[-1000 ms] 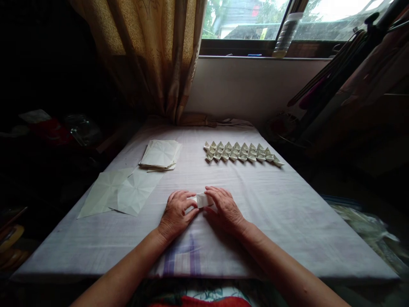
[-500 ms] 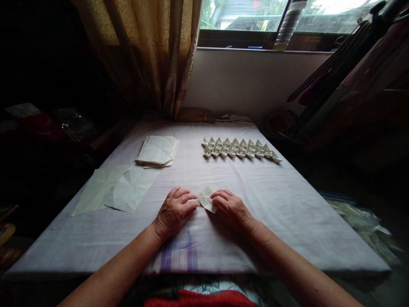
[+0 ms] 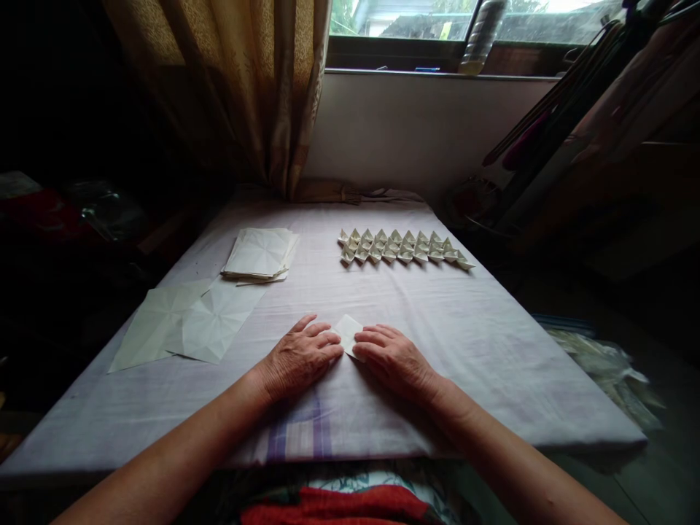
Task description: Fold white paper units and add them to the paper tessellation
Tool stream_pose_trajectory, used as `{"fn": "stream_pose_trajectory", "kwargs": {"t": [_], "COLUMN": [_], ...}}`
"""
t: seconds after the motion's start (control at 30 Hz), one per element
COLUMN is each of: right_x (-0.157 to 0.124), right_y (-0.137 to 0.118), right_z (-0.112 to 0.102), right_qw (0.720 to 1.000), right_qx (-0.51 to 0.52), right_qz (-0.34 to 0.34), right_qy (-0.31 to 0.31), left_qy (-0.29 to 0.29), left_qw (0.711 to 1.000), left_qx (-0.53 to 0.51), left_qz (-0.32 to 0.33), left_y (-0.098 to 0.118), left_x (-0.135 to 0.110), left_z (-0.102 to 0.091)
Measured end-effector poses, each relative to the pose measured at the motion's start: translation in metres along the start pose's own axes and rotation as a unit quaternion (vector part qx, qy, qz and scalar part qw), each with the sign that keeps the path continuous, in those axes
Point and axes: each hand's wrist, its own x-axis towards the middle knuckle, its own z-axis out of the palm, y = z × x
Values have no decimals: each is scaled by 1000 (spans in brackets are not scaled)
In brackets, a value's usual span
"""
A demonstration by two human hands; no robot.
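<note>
A small white square of folded paper [image 3: 347, 329] lies on the cloth between my hands, one corner pointing away from me. My left hand [image 3: 303, 356] rests on the table with its fingers stretched and apart, the tips touching the paper's left corner. Over the right corner, my right hand [image 3: 392, 359] has its fingers bent and close together, pinching that edge; its thumb is mostly hidden. Farther off to the right stand two rows of small folded paper boats [image 3: 405, 246].
A stack of creased paper squares [image 3: 257, 251] sits at the back left, with loose creased sheets [image 3: 216, 321] nearer me. A pale cloth [image 3: 464, 386] covers the table. A curtain [image 3: 235, 95] hangs behind, and a plastic bag [image 3: 607, 364] lies beyond the right edge.
The folded paper now lies flatter and looks a plainer square. My right fingers have shifted slightly onto its corner, and the whole view has moved a little.
</note>
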Motion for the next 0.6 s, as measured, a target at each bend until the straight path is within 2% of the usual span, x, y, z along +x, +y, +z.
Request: {"fn": "stream_pose_trajectory", "kwargs": {"t": [0.37, 0.6], "right_x": [4, 27], "right_y": [6, 14], "right_z": [3, 8], "right_qw": [1000, 1000], "right_qx": [-19, 7], "right_qz": [-1, 17], "right_qy": [14, 1], "left_qy": [-13, -30], "left_qw": [999, 999], "left_qx": [15, 23], "left_qz": [35, 35], "left_y": [-6, -7], "left_x": [1, -1], "left_z": [1, 0]}}
